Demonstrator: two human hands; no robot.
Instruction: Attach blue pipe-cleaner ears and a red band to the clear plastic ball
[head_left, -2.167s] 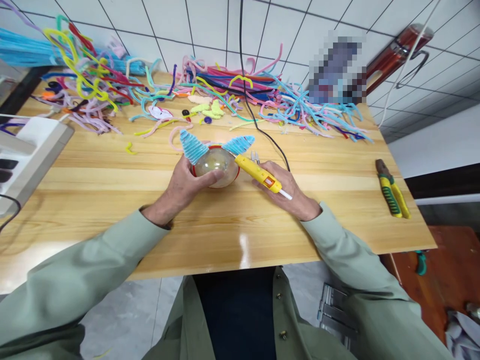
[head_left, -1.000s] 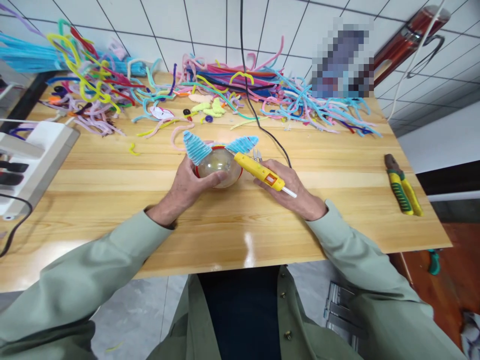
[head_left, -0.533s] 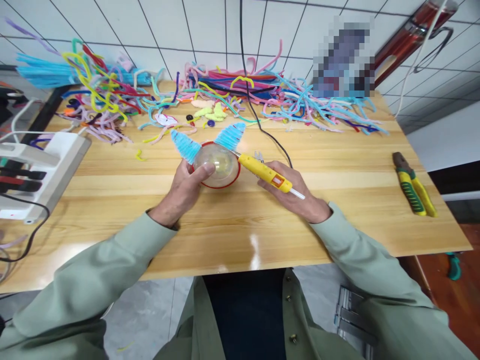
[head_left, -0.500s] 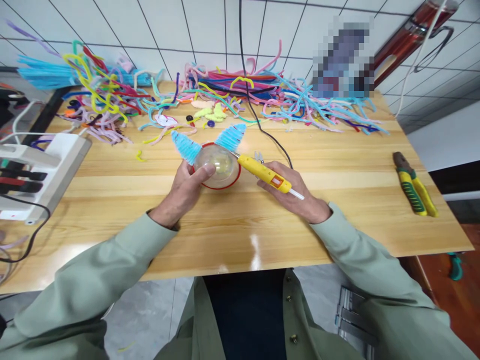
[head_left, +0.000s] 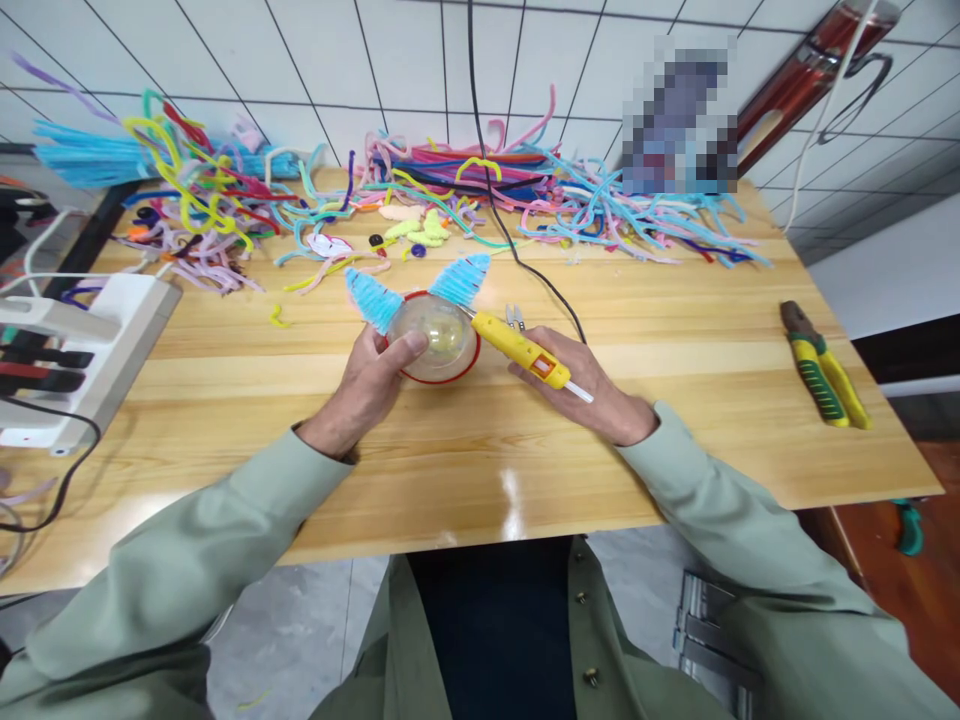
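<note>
My left hand (head_left: 375,375) grips a clear plastic dome (head_left: 442,345) with a red rim, its thumb lying on the dome's surface. Two blue fuzzy ear shapes stick up from the far edge, a left ear (head_left: 375,300) and a right ear (head_left: 461,281). In my right hand (head_left: 581,375) is a yellow hot glue gun (head_left: 521,348), with a clear glue stick poking from its rear. Its nozzle points left and meets the base of the right ear, at the dome's rim; whether glue is coming out cannot be made out.
Piles of colourful pipe cleaners (head_left: 465,175) line the wall. Yellow-green pliers (head_left: 821,365) lie at the right; a white power strip (head_left: 127,340) stands at the left. A black cord (head_left: 540,270) runs down near my right hand. A red flask (head_left: 806,80) leans behind.
The glue gun has shifted very slightly left along with the view, its tip staying at the right ear's base. Both hands keep their hold.
</note>
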